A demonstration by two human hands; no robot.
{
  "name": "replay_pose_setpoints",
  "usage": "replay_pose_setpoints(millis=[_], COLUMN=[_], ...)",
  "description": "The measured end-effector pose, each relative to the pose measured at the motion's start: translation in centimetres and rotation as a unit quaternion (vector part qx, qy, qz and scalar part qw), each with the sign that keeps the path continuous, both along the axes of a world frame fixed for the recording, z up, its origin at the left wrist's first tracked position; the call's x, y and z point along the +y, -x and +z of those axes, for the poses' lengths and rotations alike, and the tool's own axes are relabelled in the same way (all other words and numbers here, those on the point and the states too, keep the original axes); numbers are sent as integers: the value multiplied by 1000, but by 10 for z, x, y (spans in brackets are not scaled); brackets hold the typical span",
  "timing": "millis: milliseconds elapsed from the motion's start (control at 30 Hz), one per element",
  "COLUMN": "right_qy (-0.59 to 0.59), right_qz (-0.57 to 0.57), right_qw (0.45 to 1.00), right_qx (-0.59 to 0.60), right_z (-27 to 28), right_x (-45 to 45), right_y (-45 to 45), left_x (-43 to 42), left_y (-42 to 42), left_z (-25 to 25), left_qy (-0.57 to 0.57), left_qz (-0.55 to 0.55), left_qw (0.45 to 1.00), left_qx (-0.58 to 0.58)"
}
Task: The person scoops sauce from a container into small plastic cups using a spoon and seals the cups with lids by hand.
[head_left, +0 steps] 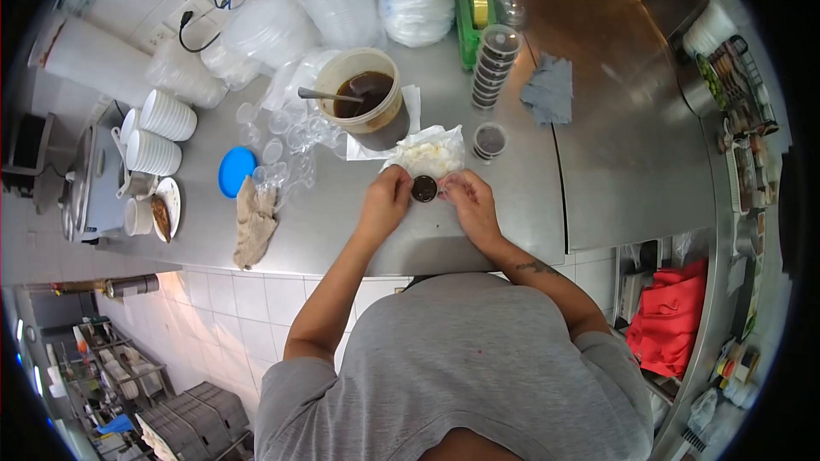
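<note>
A small plastic sauce cup (424, 189) filled with dark liquid stands on the steel counter between my hands. My left hand (389, 198) is closed, its fingertips at the cup's left rim. On the other side, my right hand (472, 203) pinches a thin clear piece of plastic, which looks like a lid (446, 185), close to the cup's right edge. Just behind lies a crumpled white cloth or paper (430, 150). Beyond it, a large tub (391, 124) of dark brown liquid holds a metal spoon (329, 96).
Filled, lidded cups form a tall stack (489, 72), with another filled cup (489, 142) nearer. Loose clear lids (272, 151), a blue lid (237, 172) and a beige rag (255, 224) lie left. A grey cloth (547, 90) and green tape dispenser (469, 26) are at the right and back.
</note>
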State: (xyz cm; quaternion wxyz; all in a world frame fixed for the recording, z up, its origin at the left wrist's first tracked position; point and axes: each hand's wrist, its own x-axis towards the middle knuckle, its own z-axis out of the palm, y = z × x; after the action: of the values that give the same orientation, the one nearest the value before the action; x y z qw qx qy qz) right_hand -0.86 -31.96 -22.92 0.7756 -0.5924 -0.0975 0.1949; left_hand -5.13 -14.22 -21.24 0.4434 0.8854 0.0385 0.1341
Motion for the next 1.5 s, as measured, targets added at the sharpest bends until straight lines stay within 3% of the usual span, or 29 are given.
replay_pose_setpoints(millis=[100,200,300,433,600,633,700,800,933,1033,1333,1433,1500], right_qy=[1,-5,-32,-16,-16,49,178,265,300,299,403,455,450], right_qz=[10,14,-10,-21,-17,-28,-50,-88,-118,-116,-97,-81,-83], right_qw=[1000,1000,998,998,999,998,977,931,885,880,779,758,765], right_qx=[16,26,55,58,33,-13,-105,-236,-336,-350,-471,-460,-454], right_z=[2,4,9,18,23,12,-4,10,10,7,-2,-5,-3], right_x=[-4,-9,-11,-8,-10,-9,-1,10,13,15,22,25,26], right_y=[-4,-3,-2,0,-7,-9,-10,3,1,-1,-3,-1,-2], left_x=[-2,7,3,-11,-12,-11,-11,-14,-8,-7,0,-4,-12], left_y=[-1,0,10,15,13,13,14,15,14,4,-33,-30,-17], left_z=[-2,-11,14,31,20,19,16,12,8,21,10,0,-13], left_qy=[67,-1,-79,-173,-152,-149,-121,-21,175,298,288,181,128], left_qz=[10,58,-16,-107,-99,-95,-86,-77,-90,15,-9,0,9], left_qw=[998,998,995,979,983,984,989,994,969,916,875,920,961], left_qx=[-6,-2,-62,-15,-3,-2,6,69,150,268,389,349,244])
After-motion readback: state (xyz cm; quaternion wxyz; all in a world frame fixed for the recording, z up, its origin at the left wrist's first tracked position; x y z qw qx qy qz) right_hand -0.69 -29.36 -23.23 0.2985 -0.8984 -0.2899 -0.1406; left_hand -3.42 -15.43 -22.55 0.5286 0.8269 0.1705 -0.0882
